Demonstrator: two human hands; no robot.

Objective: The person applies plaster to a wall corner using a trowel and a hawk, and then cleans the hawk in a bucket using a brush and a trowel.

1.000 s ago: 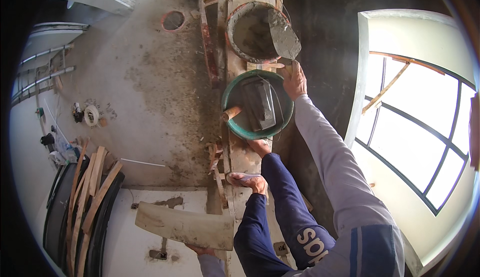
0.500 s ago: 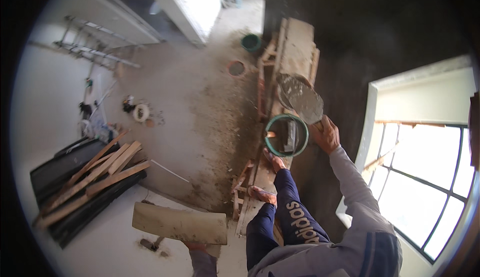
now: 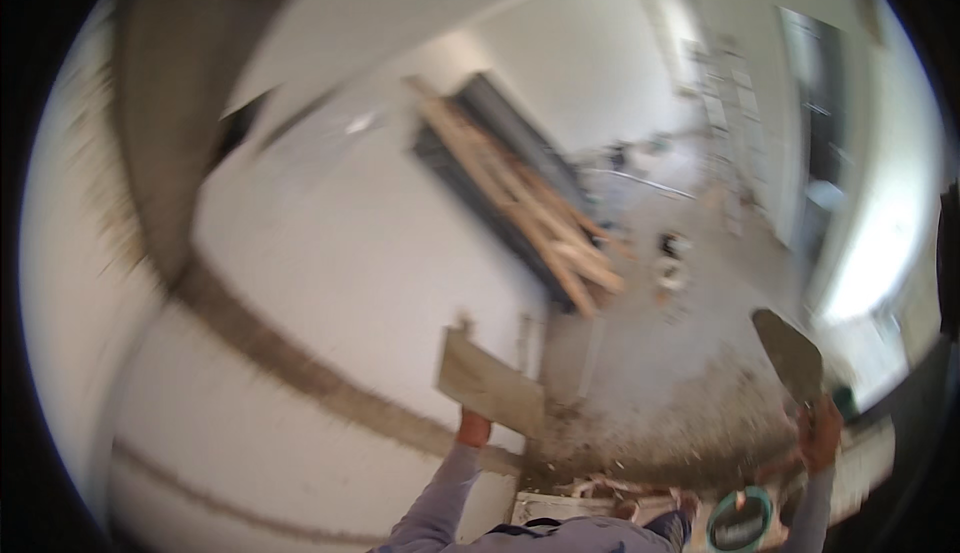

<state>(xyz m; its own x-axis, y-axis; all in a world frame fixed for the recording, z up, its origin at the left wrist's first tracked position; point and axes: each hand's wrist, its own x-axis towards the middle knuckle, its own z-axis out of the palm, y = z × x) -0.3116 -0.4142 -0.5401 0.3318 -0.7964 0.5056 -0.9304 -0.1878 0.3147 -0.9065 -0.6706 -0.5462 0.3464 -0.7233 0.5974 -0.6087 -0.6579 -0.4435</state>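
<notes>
My left hand [image 3: 474, 427] is closed on a plastering float [image 3: 490, 383], a long pale rectangular board, held up in front of the white wall. Its handle and most of my fingers are hidden behind the board. Over on the right, my right hand [image 3: 821, 435] grips the handle of a trowel [image 3: 790, 353]. The trowel's broad grey blade points up and away from me; blur hides whether mortar lies on it. Below that hand a green-rimmed bucket [image 3: 712, 533] stands by my feet, with something greyish inside.
I stand on a raised plank scaffold [image 3: 865, 458]. Below, the floor [image 3: 690, 383] is strewn with dirt. Wooden boards [image 3: 520, 203] lie on black panels beyond the float. A ladder [image 3: 730, 123] leans at the far wall. A grey-brown band [image 3: 300, 353] runs along the left wall.
My view has swung far to the left, and the picture is blurred. The float now shows fully in front of the wall. The trowel has come away from above the bucket. Both tools stay in hand.
</notes>
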